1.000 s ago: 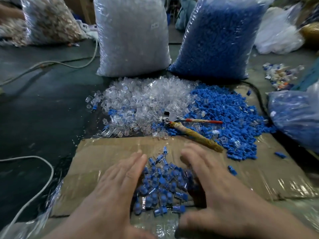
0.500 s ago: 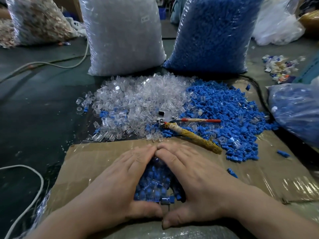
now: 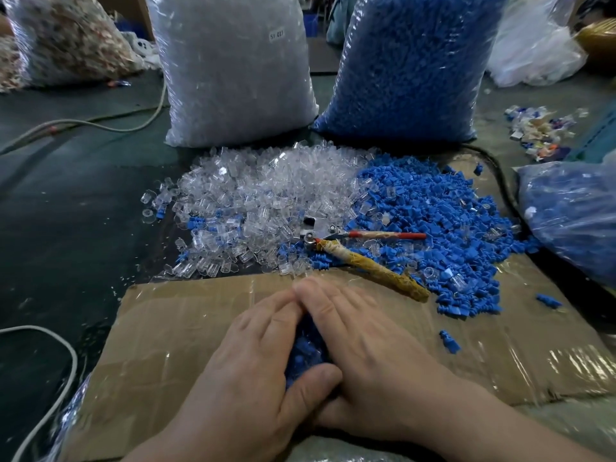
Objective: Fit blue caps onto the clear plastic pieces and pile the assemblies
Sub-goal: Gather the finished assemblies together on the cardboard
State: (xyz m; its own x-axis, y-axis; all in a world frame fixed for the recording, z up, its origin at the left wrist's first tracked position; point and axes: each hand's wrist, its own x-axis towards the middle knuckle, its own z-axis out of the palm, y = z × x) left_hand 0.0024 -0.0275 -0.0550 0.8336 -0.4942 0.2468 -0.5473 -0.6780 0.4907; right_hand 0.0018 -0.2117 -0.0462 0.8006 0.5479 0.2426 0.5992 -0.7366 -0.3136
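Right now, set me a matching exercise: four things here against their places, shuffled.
1. tall bag of blue plastic caps
2. tall bag of clear plastic pieces
3. metal tool with tape-wrapped handles
4. small heap of blue-capped assemblies

A. between left hand and right hand
B. lying on loose blue caps
C. behind loose clear pieces
D. behind loose blue caps

Pairs: 1-D, 2-C, 3-B, 4-A

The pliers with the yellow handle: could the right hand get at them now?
Probably yes. The pliers lie uncovered just beyond the right hand, with bare cardboard between. That hand must first release the blue pile it cups.
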